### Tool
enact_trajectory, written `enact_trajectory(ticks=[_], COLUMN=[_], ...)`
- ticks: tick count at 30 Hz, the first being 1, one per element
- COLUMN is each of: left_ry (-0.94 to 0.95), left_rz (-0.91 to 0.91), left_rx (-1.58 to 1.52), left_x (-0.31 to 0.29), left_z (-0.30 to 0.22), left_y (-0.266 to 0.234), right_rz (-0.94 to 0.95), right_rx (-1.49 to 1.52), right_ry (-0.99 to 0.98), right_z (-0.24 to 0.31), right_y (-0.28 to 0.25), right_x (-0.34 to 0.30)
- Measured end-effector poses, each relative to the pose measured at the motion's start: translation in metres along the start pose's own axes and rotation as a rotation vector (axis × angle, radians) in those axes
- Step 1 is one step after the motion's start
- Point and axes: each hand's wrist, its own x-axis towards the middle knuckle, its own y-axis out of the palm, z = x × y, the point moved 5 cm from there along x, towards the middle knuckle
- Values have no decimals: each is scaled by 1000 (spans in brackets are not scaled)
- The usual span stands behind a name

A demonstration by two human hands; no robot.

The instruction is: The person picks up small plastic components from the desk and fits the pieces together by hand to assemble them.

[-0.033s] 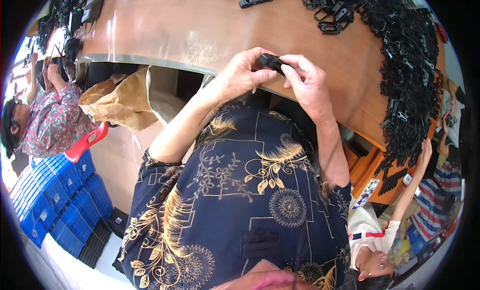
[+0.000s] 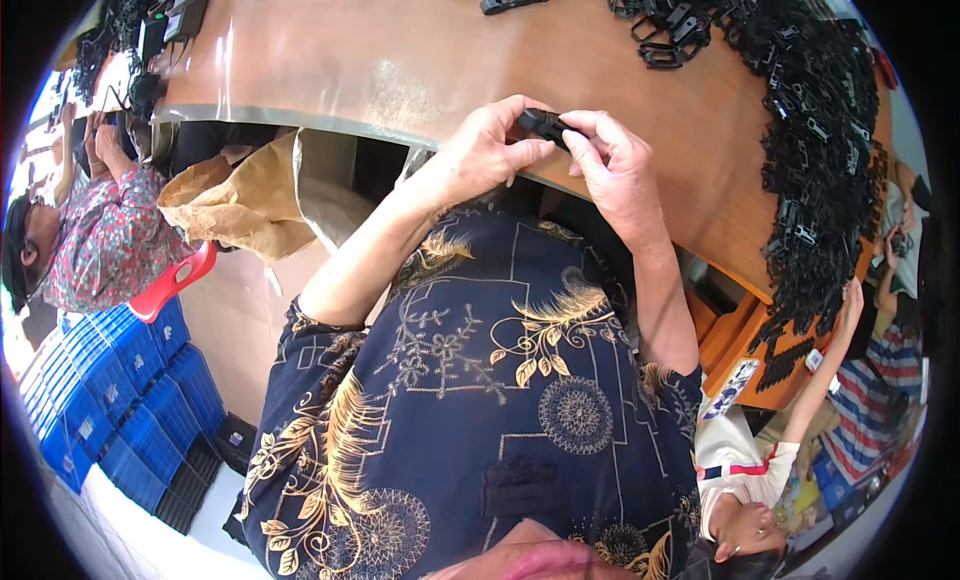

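Over the table's near edge, a small, elongated black plastic part (image 2: 543,126) is pinched between my two hands. The fingers and thumb of my left hand (image 2: 480,152) close on its left end. My right hand (image 2: 618,170) grips the other end with thumb and fingertips, which hide that end. Farther off on the tabletop lies a longer black plastic piece (image 2: 512,1). A large heap of black plastic pieces (image 2: 815,165) covers the right side of the table.
Beneath the edge of the wooden table (image 2: 300,55) hangs a brown paper sack (image 2: 245,202). Blue crates (image 2: 125,385) and a red stool (image 2: 172,285) stand at left. One person (image 2: 110,220) sits at left; another person (image 2: 745,470) reaches toward the heap from the right.
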Motion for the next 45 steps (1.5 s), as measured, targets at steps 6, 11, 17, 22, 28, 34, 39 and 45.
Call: enact_trajectory(ticks=[6, 11, 17, 22, 28, 34, 39, 45], left_ry=[-13, -16, -173, -134, -143, -155, -33, 216], left_rz=[-4, -49, -82, -132, -170, -558, -565, -545], left_rx=[50, -130, -278, -303, -139, 852, 1432, 1226], left_x=[-6, -25, -53, -64, -75, -115, -120, -74], left_z=[5, 5, 21, 25, 23, 36, 27, -35], left_y=[-2, -7, -24, -39, -47, -135, -141, -91], right_rz=[15, 139, 293, 262, 223, -172, -348, -177], right_rx=[-189, 356, 556, 547, 419, 6, -583, -1017], right_ry=[-210, 35, 373, 270, 91, -123, -306, -584], right_z=[29, 19, 0, 8, 8, -1, -5, 3], right_y=[9, 18, 51, 72, 76, -13, -99, -97], right_x=[-5, -6, -11, -6, -2, -2, 32, 65])
